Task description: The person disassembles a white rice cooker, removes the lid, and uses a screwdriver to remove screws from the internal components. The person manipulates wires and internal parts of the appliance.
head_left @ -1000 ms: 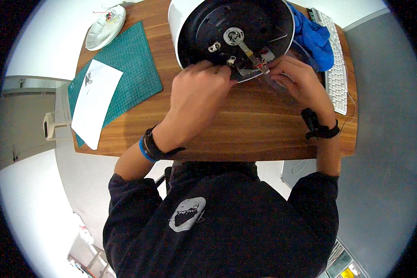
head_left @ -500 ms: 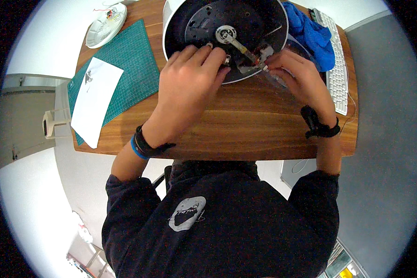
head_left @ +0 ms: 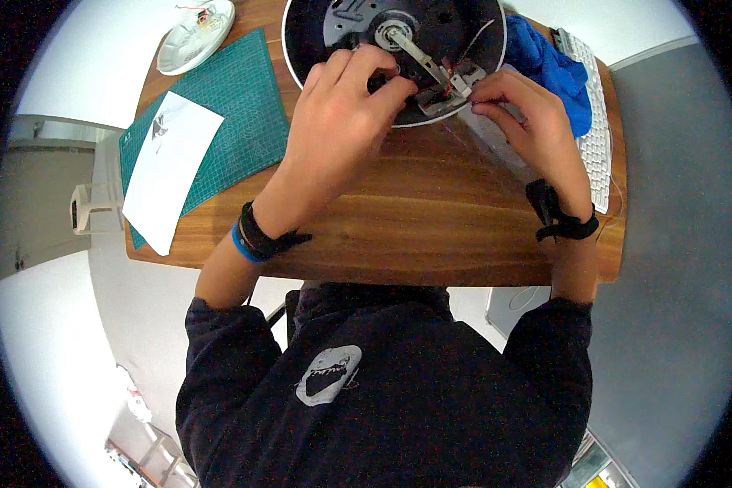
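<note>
At the far edge of the table, a round appliance point(head_left: 455, 24) with a white rim shows its dark underside. A pale sleeved lead point(head_left: 413, 50) runs from its middle hub towards the near right rim, ending among thin wires and small metal parts. My right hand point(head_left: 525, 106) pinches a small white connector point(head_left: 461, 86) there between thumb and fingertips. My left hand point(head_left: 342, 106) reaches over the near left rim, fingers curled and thumb drawn towards them. What its fingertips grip inside the appliance is hidden.
On the left, a white sheet of paper point(head_left: 175, 163) lies over a green cutting mat point(head_left: 248, 122). Behind them sits a white round cover point(head_left: 199, 45) with wires. To the right are a blue cloth point(head_left: 549, 73), a white keyboard point(head_left: 598, 138) and clear plastic point(head_left: 496, 138).
The appliance appears slightly higher in view, its lead and connector shifted with it. My left fingers have moved up a little, and my right fingertips have risen with the connector.
</note>
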`<state>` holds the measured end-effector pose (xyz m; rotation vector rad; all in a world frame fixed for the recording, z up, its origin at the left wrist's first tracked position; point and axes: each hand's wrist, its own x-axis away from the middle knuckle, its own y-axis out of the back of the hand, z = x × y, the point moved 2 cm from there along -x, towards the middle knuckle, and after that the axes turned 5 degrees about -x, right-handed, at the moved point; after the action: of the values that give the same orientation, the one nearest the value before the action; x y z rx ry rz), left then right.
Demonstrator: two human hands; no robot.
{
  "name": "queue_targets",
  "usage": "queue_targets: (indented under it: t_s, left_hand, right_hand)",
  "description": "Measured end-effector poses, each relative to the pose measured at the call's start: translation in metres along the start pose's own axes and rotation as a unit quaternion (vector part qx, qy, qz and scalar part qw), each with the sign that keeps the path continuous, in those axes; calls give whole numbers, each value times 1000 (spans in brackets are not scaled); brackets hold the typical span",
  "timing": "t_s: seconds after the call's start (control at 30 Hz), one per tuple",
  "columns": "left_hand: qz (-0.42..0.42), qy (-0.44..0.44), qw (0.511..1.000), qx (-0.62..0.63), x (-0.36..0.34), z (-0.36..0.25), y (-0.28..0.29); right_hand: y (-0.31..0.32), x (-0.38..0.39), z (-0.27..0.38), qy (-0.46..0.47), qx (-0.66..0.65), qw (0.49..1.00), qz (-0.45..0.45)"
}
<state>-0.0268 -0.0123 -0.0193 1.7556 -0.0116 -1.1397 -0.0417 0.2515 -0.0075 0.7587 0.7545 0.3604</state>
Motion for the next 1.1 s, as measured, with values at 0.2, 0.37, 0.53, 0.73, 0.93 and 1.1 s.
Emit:
queue_targets:
  t_s: [0.2,0.37,0.53,0.73,0.93,1.1]
  left_hand:
    - [-9,0,1000,17,-3,8,-1]
    - [-22,-2,999,34,-4,12,-4]
    - [-8,27,996,87,-5,7,-5]
    - [8,32,997,74,-3,4,-7]
    - [-1,37,996,80,-4,5,-6]
    - [9,30,997,66,-6,4,-9]
  right_hand:
    - [-1,3,-2,-37,13,999,-6]
    - [1,8,-6,-5,5,1000,-8]
    - [2,13,1,16,42,999,-5]
    - [2,20,-3,5,19,999,-38]
    - [9,21,-5,26,56,998,-5]
    - [6,22,-1,-10,38,999,10]
